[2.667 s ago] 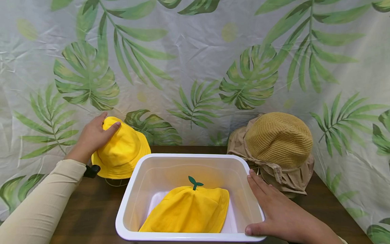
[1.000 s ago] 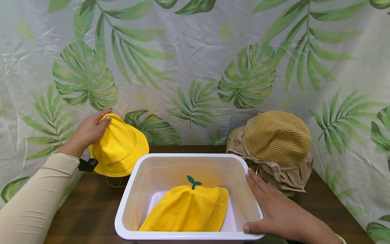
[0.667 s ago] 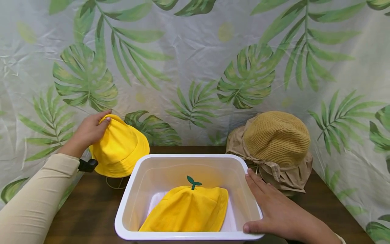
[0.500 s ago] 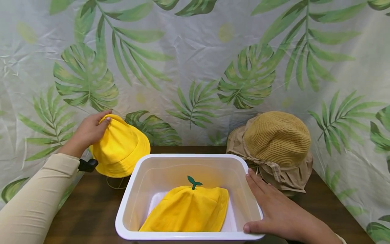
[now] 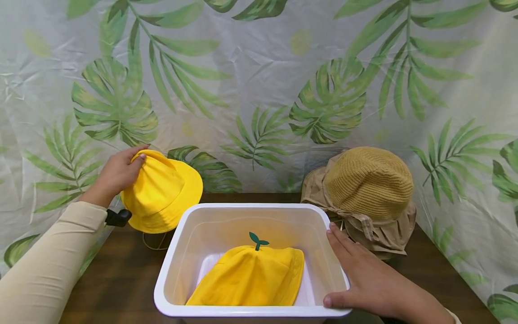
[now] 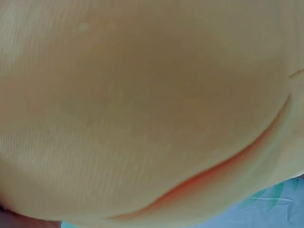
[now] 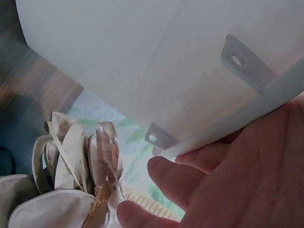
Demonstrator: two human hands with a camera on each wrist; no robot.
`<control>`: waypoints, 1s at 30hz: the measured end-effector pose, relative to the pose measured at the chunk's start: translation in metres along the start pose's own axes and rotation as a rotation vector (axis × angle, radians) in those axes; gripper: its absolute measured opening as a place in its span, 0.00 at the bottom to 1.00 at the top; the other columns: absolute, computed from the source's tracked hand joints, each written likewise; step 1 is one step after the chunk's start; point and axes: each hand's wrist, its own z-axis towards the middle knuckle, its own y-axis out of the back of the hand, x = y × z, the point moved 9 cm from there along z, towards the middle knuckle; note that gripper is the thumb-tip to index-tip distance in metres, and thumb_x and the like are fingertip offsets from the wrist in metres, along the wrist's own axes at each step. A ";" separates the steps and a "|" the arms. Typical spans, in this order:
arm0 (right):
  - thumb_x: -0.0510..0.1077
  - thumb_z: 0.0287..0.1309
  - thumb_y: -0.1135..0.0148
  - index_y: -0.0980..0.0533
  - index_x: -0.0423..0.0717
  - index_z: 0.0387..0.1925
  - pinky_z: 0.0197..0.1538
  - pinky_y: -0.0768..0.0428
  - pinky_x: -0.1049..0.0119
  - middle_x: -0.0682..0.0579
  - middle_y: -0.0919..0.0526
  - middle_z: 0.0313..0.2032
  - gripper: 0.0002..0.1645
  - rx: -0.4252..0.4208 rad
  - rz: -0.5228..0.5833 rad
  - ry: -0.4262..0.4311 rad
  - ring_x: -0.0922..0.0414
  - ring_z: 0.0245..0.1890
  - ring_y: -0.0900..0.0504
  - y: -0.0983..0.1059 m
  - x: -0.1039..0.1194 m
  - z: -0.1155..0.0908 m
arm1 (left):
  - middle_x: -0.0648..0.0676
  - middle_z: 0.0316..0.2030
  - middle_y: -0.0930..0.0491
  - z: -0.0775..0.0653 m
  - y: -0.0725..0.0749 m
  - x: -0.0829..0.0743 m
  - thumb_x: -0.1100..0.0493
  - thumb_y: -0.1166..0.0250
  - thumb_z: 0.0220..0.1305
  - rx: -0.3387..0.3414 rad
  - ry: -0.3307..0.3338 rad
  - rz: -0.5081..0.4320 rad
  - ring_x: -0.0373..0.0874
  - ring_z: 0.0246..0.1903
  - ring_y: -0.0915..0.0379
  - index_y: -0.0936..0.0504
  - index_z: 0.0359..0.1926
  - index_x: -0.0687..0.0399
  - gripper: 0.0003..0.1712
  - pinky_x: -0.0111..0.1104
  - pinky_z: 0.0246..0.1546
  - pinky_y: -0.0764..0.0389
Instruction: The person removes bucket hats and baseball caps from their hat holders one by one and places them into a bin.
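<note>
At the left, my left hand pinches gathered cloth at the top of a yellow bucket hat. The hat sits over a thin wire stand, its brim tilted up at the right. A second yellow hat with a green sprout on top lies inside a white plastic tub. My right hand rests along the tub's right rim, fingers extended and thumb at the near corner. In the right wrist view its fingers lie beside the rim's underside. A close beige surface fills most of the left wrist view.
Behind the tub's right side stands a tan knitted hat, stacked over a beige cloth hat with ties. All stand on a dark wooden table. A leaf-print curtain closes off the back and sides.
My left hand, earlier spread on the hat's crown, now bunches its cloth into a peak. The brim's right side has just tipped up and rightward. My right hand and the tub stay put.
</note>
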 end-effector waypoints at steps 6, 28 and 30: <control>0.76 0.49 0.36 0.51 0.38 0.77 0.62 0.34 0.36 0.41 0.54 0.77 0.70 -0.005 -0.007 -0.003 0.43 0.72 0.44 0.000 -0.001 -0.001 | 0.76 0.72 0.50 -0.001 -0.001 0.000 0.43 0.65 0.79 -0.007 0.006 -0.062 0.74 0.66 0.49 0.50 0.79 0.54 0.35 0.64 0.58 0.36; 0.76 0.49 0.37 0.50 0.37 0.77 0.62 0.34 0.35 0.41 0.54 0.77 0.69 0.011 0.006 -0.007 0.41 0.71 0.42 -0.002 -0.002 0.001 | 0.74 0.71 0.46 -0.007 0.018 0.004 0.38 0.63 0.76 -0.076 -0.054 -0.203 0.70 0.64 0.42 0.47 0.78 0.49 0.37 0.62 0.58 0.36; 0.76 0.49 0.36 0.50 0.38 0.77 0.62 0.34 0.35 0.41 0.54 0.77 0.69 0.010 0.007 -0.008 0.41 0.71 0.42 -0.002 -0.002 0.002 | 0.73 0.71 0.46 -0.008 0.019 0.006 0.38 0.63 0.76 -0.087 -0.042 -0.227 0.68 0.63 0.42 0.47 0.78 0.49 0.37 0.61 0.58 0.35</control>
